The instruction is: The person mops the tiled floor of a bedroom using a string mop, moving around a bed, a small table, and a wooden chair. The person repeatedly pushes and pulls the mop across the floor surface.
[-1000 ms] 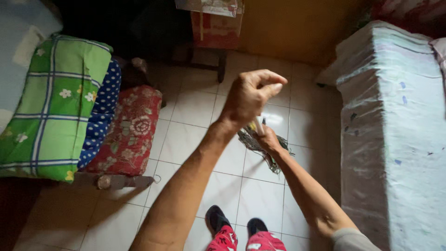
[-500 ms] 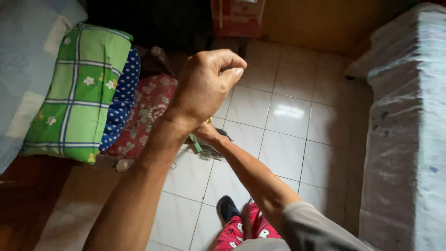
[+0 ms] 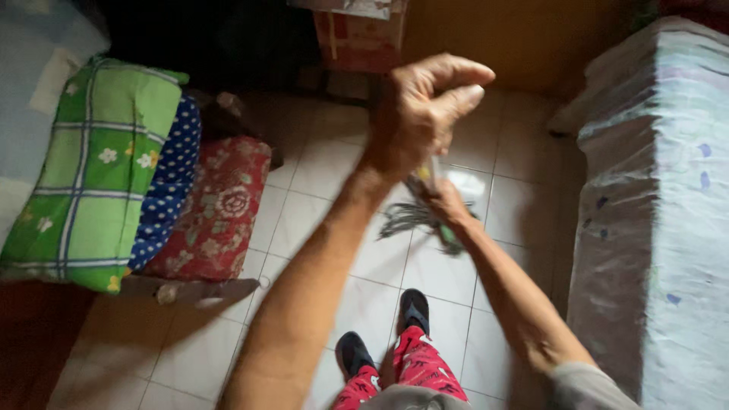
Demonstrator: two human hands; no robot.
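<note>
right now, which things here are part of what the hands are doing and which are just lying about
In hand:
- left hand, closed near the top of the mop handle
- right hand, lower on the handle
- mop head, grey strands on the tiled floor

Lying about:
- green checked cushion
- blue dotted cushion
- red floral cushion
- covered mattress
- cardboard box

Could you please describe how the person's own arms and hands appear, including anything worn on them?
Both forearms are bare and lean, with no watch, rings or gloves visible. The left hand shows raised knuckles and tendons. The right hand is partly hidden. A short grey sleeve covers the right upper arm.
</note>
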